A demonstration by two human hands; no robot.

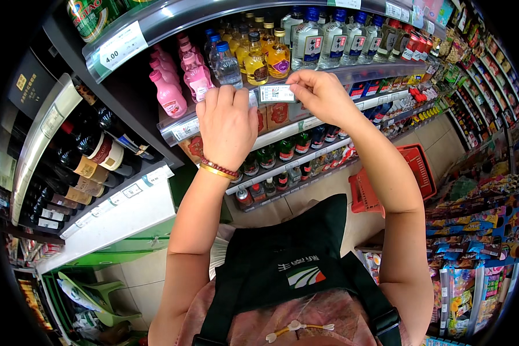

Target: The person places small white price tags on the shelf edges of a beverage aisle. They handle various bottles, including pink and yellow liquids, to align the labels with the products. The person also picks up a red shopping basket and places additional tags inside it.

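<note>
Between the thumb and fingers of my right hand [322,95] is the right end of a white price tag [276,94], which lies in front of the shelf's front edge. My left hand [227,121] rests back side up over the clear label strip [186,129] of the same shelf; its fingertips are hidden, so its grip is unclear. Just behind the hands stand pink bottles [170,95], a clear bottle with a blue cap [228,67] and small amber bottles [256,60]. Clear blue-capped bottles [307,41] line the shelf behind my right hand.
Lower shelves hold boxes [277,114] and green bottles [285,149]. Wine bottles [104,149] lie tilted on a rack at left. A red shopping basket [415,166] stands on the floor at right, and a green plastic stool [91,298] is at lower left. Snack racks [471,233] fill the right.
</note>
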